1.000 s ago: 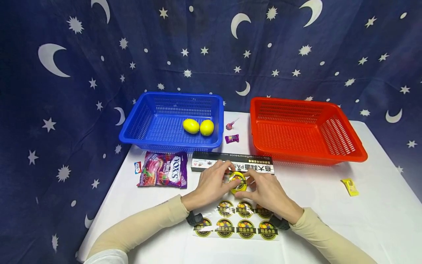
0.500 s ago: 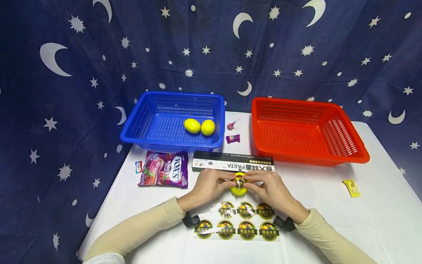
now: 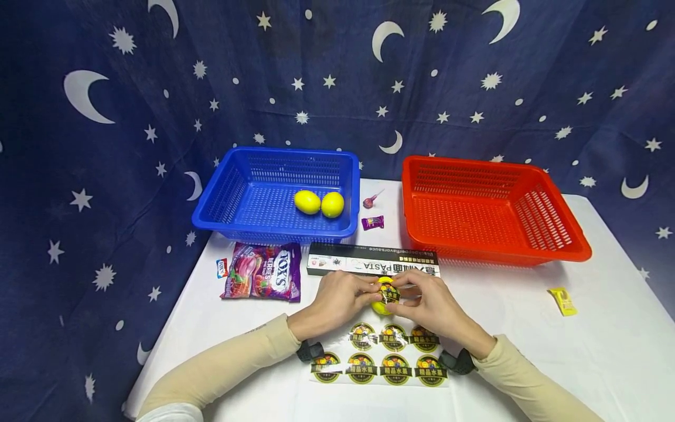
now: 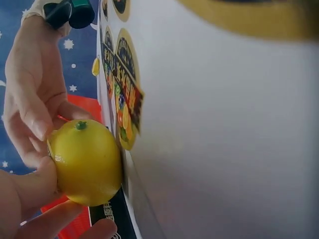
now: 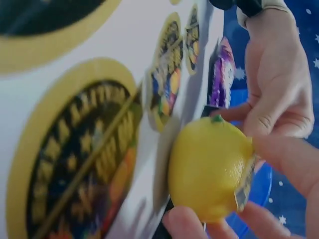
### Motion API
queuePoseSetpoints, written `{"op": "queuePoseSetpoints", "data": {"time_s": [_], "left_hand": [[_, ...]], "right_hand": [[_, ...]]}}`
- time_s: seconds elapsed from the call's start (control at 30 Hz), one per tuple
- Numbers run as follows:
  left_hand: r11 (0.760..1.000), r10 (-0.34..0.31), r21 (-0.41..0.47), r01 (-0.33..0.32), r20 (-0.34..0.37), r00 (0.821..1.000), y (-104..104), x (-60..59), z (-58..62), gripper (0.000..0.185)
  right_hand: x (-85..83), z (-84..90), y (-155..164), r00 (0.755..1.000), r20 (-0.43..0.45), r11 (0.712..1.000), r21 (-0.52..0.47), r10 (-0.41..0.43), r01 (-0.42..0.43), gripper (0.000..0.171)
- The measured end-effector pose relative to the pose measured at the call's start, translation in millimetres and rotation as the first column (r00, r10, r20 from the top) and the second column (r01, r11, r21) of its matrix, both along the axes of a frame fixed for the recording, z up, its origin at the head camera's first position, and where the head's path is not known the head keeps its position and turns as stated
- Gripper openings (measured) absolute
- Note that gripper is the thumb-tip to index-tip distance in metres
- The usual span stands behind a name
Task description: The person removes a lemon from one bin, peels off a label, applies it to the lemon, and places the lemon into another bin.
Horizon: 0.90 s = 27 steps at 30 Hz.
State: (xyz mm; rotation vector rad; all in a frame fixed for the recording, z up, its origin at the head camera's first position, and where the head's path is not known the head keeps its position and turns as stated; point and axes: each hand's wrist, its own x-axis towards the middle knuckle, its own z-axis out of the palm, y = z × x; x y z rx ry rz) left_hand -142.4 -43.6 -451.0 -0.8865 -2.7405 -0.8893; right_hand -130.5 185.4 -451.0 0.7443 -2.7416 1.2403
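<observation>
A yellow lemon (image 3: 381,307) with a green stem end is held between the two hands, low over the table. It bears a round black-and-gold sticker (image 3: 389,293) on its upper side. The left hand (image 3: 337,302) grips the lemon from the left with thumb and fingers. From the right, the right hand (image 3: 432,302) has its thumb and fingers around the fruit, at the sticker's edge. In the right wrist view the sticker (image 5: 245,185) wraps over the lemon's side. A sheet of matching round stickers (image 3: 378,380) lies just below the hands.
Behind the hands lies a black-and-white pasta box (image 3: 364,251). A blue basket (image 3: 274,230) with two lemons (image 3: 332,204) stands back left, a red basket (image 3: 490,253) back right. A purple candy bag (image 3: 261,272), a lollipop (image 3: 369,201) and wrapped candies (image 3: 563,301) lie around.
Both hands shifted their fingers around the lemon. Thumbs and fingers met over the sticker half a second ago; now the right fingers are spread wider and more of the sticker shows.
</observation>
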Motion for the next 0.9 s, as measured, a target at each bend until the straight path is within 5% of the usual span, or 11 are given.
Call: {"op": "queuePoseSetpoints", "data": {"time_s": [0.17,0.37,0.57,0.67,0.77,0.9], "left_hand": [[1.0,-0.003,0.003,0.003,-0.021,1.0,1,1.7,0.5,0.026],[1.0,-0.016,-0.008,0.016,0.0,1.0,0,1.1,10.5,0.029],[0.993,0.016,0.116,-0.008,-0.069,0.998,11,-16.8,35.5,0.032],[0.993,0.042,0.117,-0.026,-0.134,0.99,29,-31.4,47.3,0.034],[0.998,0.048,0.04,-0.041,-0.192,0.98,51,-44.9,54.1,0.041],[0.983,0.083,-0.139,-0.122,-0.255,0.963,77,-57.8,54.1,0.046]], "right_hand": [[0.9,-2.5,-7,0.997,-0.07,0.992,0.123,-0.012,0.02,0.065],[5.7,4.2,-6,0.997,-0.069,0.99,0.139,-0.022,0.031,0.058],[-1.4,56.3,33,0.999,-0.043,0.999,0.037,-0.001,0.002,0.056],[-24.1,98.1,59,0.997,-0.063,0.996,0.066,-0.048,0.052,0.058],[-65.0,129.7,77,0.991,-0.02,0.982,0.133,-0.131,0.133,0.058],[-135.9,135.4,91,0.979,0.057,0.945,0.275,-0.198,0.175,0.06]]}}
